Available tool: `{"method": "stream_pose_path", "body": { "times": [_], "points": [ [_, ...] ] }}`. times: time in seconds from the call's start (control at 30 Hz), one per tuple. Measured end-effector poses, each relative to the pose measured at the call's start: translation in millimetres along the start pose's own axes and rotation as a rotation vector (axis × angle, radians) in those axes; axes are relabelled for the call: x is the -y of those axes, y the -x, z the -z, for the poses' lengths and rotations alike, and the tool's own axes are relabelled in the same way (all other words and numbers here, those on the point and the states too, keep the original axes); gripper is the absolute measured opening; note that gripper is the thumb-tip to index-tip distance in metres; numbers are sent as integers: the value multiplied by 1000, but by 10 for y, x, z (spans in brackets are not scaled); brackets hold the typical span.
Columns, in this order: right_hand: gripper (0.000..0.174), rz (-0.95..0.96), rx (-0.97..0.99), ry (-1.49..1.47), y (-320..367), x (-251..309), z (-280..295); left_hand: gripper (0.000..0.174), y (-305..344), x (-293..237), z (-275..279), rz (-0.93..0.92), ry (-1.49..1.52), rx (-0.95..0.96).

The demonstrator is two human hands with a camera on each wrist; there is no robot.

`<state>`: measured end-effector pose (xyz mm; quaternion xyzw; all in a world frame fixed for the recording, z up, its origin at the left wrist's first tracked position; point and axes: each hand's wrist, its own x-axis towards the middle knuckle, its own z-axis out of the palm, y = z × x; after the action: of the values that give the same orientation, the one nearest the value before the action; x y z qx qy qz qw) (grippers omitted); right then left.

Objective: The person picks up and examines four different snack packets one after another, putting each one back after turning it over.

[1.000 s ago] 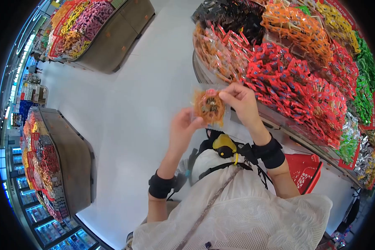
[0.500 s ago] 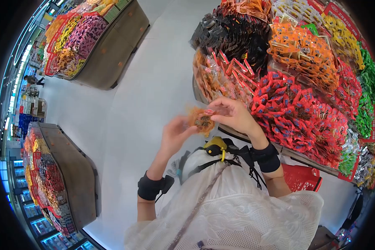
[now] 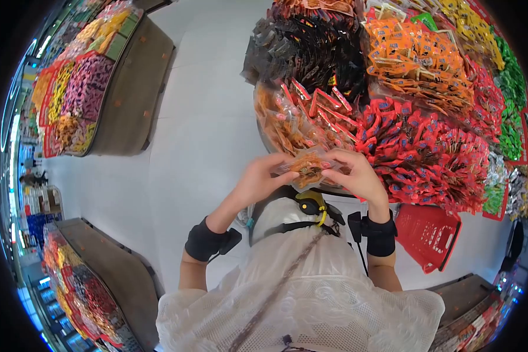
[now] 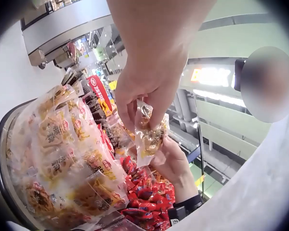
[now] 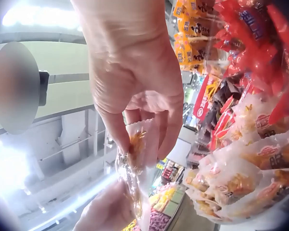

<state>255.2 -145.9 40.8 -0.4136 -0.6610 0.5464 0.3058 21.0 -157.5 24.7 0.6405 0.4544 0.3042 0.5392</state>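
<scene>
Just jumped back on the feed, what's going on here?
A person is holding a clear snack packet with both hands, the left hand and the right hand pinching opposite sides. It is up off the display, near a heap of similar clear packets and a pile of red packets. A red shopping basket is to the person's right.

A display stand with a curved dark rim bears crowded heaps of clear packets, black packets, orange packets, red packets and green packets.
</scene>
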Motion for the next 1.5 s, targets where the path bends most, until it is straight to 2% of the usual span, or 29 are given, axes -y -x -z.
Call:
{"method": "stream_pose_path", "body": {
  "times": [0.07, 0.13, 0.23, 0.33, 0.47, 0.6, 0.8, 1.0, 1.2, 1.3, 1.5],
  "points": [
    [23, -75, -84, -4, 8, -17, -24, 26, -128, 25, 81, 6, 5, 68],
    [22, -36, -184, -23, 0, -81, -80, 27, -272, 37, 166, 2, 23, 129],
    [21, -78, -361, -125, -16, -77, -163, 25, -508, 0, 392, -120, -123, 187],
    [19, -86, -575, -175, -64, -108, -220, 27, -848, 146, 682, -484, -430, 106],
    [18, -52, -842, -148, -133, -203, -289, 25, -1233, 144, 908, -583, -619, 99],
    [18, -42, -968, -162, -156, -149, -422, 22, -1594, 454, 939, -713, -744, 130],
    [18, -63, -1086, -152, -78, -196, -533, 17, -1707, 487, 921, -657, -734, 262],
    [19, -74, -1127, -180, -201, -169, -636, 11, -1762, 560, 992, -676, -693, 338],
    [19, -59, -1155, -104, -295, -176, -714, 9, -1718, 533, 1067, -670, -687, 387],
    [19, -73, -1188, -84, -341, -139, -754, 9, -1644, 539, 1165, -736, -714, 423],
    [21, 8, -1195, -28, -496, -48, -728, 13, -1454, 587, 1259, -740, -632, 395]
  ]
}}
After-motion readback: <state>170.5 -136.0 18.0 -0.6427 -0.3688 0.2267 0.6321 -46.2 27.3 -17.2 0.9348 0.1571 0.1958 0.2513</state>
